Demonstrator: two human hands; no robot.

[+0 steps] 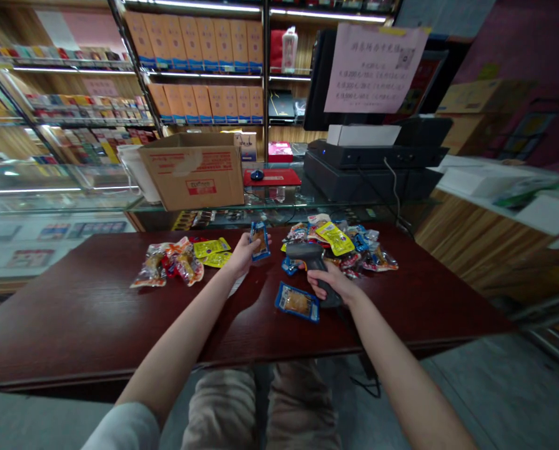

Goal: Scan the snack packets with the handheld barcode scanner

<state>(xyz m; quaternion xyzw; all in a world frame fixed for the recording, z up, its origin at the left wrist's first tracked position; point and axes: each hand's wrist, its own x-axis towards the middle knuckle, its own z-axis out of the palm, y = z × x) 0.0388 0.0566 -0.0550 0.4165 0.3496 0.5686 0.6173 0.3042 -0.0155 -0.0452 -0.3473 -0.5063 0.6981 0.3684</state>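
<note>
My left hand holds a small blue snack packet upright by its lower edge. My right hand is shut around the grip of a dark grey handheld barcode scanner, whose head points up and to the left. Just below the scanner, a blue-edged vacuum-sealed snack packet lies flat on the dark red wooden counter. A heap of mixed snack packets spreads beyond the scanner. A smaller heap of clear and yellow packets lies left of my left hand.
Behind the counter stands a glass display case holding an open cardboard box, a red box with a computer mouse, and a black till unit. A pink paper notice hangs above. Stocked shelves line the back wall.
</note>
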